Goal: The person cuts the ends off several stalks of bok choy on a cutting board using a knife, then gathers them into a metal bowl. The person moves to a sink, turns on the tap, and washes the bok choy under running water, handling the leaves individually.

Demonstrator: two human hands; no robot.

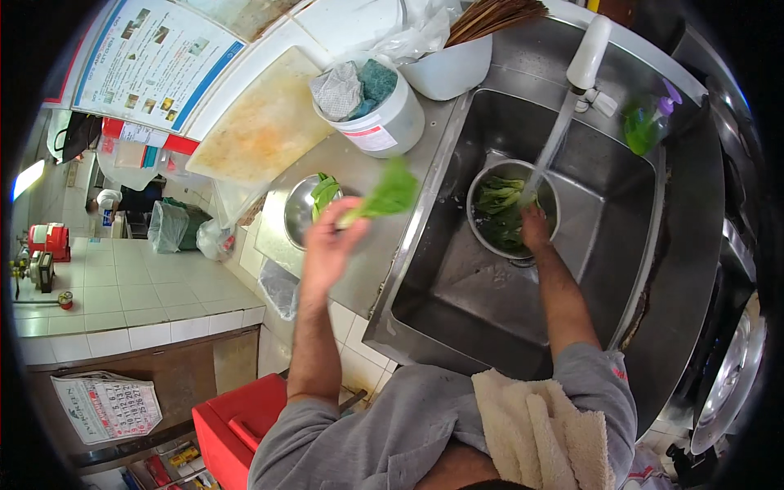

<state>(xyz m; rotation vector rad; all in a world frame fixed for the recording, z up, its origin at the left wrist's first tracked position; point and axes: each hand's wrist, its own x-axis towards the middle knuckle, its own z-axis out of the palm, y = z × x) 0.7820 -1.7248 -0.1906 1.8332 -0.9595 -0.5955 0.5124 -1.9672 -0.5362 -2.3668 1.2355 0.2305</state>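
My left hand [334,239] grips a leafy green [392,190] by its pale stem, raised over the steel counter; the leaf is blurred. Just beyond that hand sits a metal bowl [297,211] with a few green leaves [324,193] in it. In the steel sink [484,294] stands a round metal pot [471,223] with leafy greens [501,196] in water. My right hand [535,229] reaches into this pot, its fingertips hidden by the greens and splashing. A stream of water [554,144] pours from the white-ended faucet [591,52] into the pot beside that hand.
Behind the metal bowl, a stained cutting board [263,122] leans against the wall. A white bucket [392,131] holds a cloth and scouring pad. Right of the faucet is a green soap bottle [643,125]. A red stool [242,416] stands at lower left. A person [110,199] is far off.
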